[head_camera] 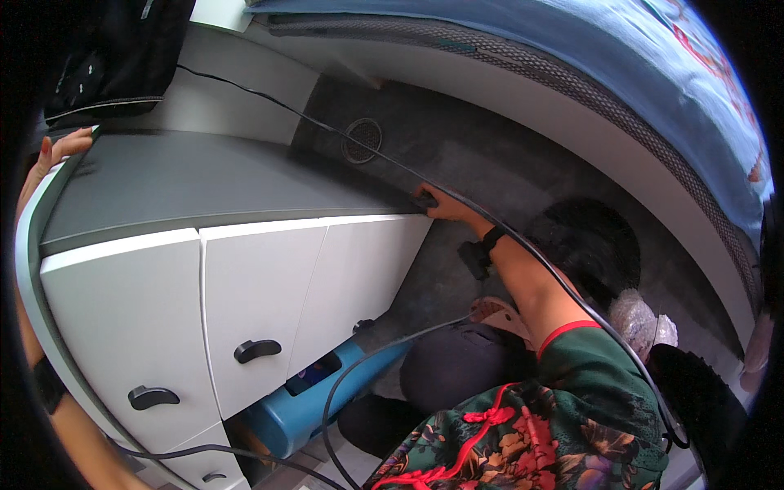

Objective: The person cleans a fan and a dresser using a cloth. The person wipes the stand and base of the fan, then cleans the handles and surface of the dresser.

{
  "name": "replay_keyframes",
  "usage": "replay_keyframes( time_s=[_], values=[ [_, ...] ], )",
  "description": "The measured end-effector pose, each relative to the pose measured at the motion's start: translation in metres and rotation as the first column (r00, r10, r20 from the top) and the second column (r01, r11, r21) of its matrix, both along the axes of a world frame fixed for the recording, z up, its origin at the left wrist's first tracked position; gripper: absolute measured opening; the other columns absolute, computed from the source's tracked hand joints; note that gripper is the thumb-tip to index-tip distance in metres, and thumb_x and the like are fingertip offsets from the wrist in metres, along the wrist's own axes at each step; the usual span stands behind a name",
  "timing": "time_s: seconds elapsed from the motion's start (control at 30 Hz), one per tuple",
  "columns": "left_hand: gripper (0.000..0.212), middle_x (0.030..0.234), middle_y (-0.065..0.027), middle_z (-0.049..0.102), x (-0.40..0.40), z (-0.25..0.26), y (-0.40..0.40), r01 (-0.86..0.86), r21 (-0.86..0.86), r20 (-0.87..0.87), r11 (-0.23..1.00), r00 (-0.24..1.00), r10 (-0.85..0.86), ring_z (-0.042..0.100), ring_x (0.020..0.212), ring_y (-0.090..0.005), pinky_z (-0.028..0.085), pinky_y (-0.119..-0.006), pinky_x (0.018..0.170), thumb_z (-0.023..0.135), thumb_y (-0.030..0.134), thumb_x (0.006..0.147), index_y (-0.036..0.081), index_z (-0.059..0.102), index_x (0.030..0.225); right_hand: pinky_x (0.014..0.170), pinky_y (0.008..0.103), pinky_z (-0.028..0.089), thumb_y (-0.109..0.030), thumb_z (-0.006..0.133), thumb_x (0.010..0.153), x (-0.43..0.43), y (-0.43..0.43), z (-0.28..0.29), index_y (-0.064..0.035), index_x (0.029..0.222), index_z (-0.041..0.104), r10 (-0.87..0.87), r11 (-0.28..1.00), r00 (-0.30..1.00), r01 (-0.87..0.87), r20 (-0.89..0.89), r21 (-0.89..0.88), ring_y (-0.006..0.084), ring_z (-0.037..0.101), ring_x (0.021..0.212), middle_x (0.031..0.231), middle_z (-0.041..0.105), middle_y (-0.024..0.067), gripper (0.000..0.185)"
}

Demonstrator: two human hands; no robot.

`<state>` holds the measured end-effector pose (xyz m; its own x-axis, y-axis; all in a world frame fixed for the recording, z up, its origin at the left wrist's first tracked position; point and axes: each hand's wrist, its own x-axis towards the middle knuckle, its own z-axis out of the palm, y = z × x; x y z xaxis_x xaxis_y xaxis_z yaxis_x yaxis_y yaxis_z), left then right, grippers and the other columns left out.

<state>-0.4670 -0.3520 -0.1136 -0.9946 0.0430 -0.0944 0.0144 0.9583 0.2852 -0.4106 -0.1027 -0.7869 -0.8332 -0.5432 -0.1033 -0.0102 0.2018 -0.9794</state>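
A white cabinet (263, 269) with a grey side panel (233, 171) and black curved handles stands before me. At the far left, my left hand (67, 147) curls its fingers over the end of the cabinet's pale rim (29, 214). My right hand (447, 205) reaches to the opposite end of the grey panel, low by the floor. Its fingers close around a small dark object (425, 199), pressed against the panel's corner; what it is cannot be made out. A black strap with a small box sits on my right wrist.
A black cable (275, 101) crosses above my right arm; another cable (331, 392) loops by my knees. Beside them are a blue plastic container (300, 416), a round floor drain (361, 141), a black round item (588, 245), a bed with blue bedding (551, 43) and a black bag (116, 55).
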Motion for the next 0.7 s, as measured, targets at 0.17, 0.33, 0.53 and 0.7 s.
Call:
replay_keyframes(
  time_s=[0.17, 0.33, 0.53, 0.7],
  values=[
    [0.065, 0.133, -0.0101, 0.056, -0.002, -0.004, 0.001, -0.018, 0.029, -0.005, 0.999, 1.000, 0.018, 0.055, 0.125, -0.0239, 0.050, -0.041, 0.101, 0.042, 0.064, 0.096, 0.011, 0.062, 0.128, 0.098, 0.0372, 0.046, -0.010, 0.073, 0.076, 0.012, 0.008, -0.012, -0.0060, 0.121, 0.059, -0.341, 0.940, 0.932, 0.337, 0.122, 0.051, 0.0281, 0.057, 0.115, 0.122, 0.059, 0.0148, 0.048],
    [0.063, 0.138, -0.0085, 0.052, 0.001, -0.011, 0.000, -0.046, 0.055, -0.005, 0.997, 0.999, 0.047, 0.052, 0.128, -0.0234, 0.048, -0.042, 0.104, 0.040, 0.063, 0.097, 0.012, 0.063, 0.127, 0.102, 0.0386, 0.046, -0.012, 0.078, 0.077, 0.008, 0.014, -0.006, -0.0059, 0.120, 0.061, -0.171, 0.983, 0.971, 0.180, 0.167, -0.037, 0.0314, 0.055, 0.122, 0.127, 0.059, 0.0163, 0.046],
    [0.062, 0.143, -0.0065, 0.048, 0.000, -0.012, 0.001, -0.077, 0.078, -0.011, 0.994, 0.997, 0.078, 0.048, 0.133, -0.0227, 0.045, -0.043, 0.108, 0.038, 0.062, 0.098, 0.013, 0.064, 0.125, 0.100, 0.0390, 0.046, -0.009, 0.073, 0.080, 0.004, -0.004, -0.029, -0.0041, 0.118, 0.060, -0.042, 0.995, 0.999, 0.041, 0.009, 0.090, 0.0332, 0.054, 0.121, 0.127, 0.057, 0.0182, 0.040],
    [0.060, 0.148, -0.0048, 0.044, 0.006, -0.005, 0.005, -0.106, 0.102, -0.021, 0.989, 0.994, 0.109, 0.045, 0.136, -0.0221, 0.042, -0.044, 0.111, 0.037, 0.061, 0.099, 0.014, 0.065, 0.124, 0.099, 0.0398, 0.047, -0.011, 0.071, 0.074, 0.012, -0.004, -0.043, -0.0029, 0.129, 0.055, -0.140, 0.971, 0.987, 0.120, 0.083, 0.209, 0.0351, 0.060, 0.116, 0.123, 0.062, 0.0205, 0.059]
  ],
)
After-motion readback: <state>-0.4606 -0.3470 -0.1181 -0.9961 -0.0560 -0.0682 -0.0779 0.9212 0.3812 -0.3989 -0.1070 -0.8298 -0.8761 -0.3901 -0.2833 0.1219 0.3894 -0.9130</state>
